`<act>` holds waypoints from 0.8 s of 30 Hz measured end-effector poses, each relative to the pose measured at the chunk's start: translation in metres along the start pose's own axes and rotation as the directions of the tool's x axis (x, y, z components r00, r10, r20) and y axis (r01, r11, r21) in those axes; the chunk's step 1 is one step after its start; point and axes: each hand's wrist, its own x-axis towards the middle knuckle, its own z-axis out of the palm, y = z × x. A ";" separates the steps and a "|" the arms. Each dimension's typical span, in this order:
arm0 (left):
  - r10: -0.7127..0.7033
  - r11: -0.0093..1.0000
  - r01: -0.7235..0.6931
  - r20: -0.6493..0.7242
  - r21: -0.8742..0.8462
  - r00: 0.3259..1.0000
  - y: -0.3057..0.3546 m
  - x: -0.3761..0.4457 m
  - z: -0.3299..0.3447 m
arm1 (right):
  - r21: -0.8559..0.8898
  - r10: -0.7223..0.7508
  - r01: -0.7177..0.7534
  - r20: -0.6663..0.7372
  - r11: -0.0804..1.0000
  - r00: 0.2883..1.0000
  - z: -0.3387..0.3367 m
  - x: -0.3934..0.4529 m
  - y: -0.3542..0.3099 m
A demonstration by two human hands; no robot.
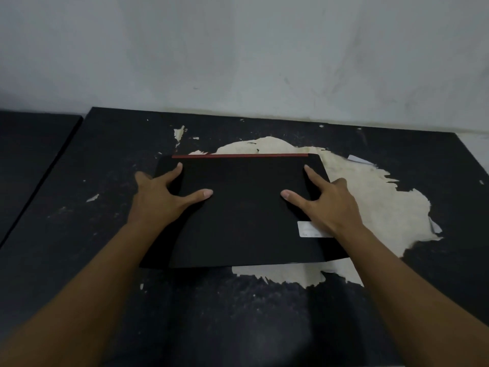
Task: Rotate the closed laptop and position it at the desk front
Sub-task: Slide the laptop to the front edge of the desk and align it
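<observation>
A closed black laptop lies flat in the middle of the dark desk, its red hinge strip along the far edge and a white sticker near its right side. My left hand grips the laptop's left edge, thumb and forefinger spread on the lid, other fingers hidden over the side. On the right edge my right hand holds it the same way, partly covering the sticker.
The desk top is worn, with a big pale patch of peeled surface under and right of the laptop. A grey wall stands right behind the desk. A second dark surface adjoins at the left.
</observation>
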 end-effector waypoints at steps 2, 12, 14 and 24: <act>0.003 1.000 -0.002 -0.028 0.013 1.000 -0.004 -0.001 0.002 | 0.001 -0.022 0.022 -0.017 1.000 1.000 0.004 0.000 0.001; 0.091 0.996 -0.088 -0.167 0.027 0.982 -0.026 -0.037 0.016 | 0.086 -0.135 0.148 -0.142 0.985 0.981 0.025 -0.027 0.021; 0.102 0.995 -0.098 -0.177 0.032 0.979 -0.031 -0.049 0.017 | 0.089 -0.146 0.161 -0.159 0.983 0.976 0.026 -0.036 0.025; 0.138 0.990 -0.135 -0.242 0.028 0.960 -0.050 -0.122 0.020 | 0.113 -0.202 0.233 -0.240 0.966 0.950 0.019 -0.108 0.049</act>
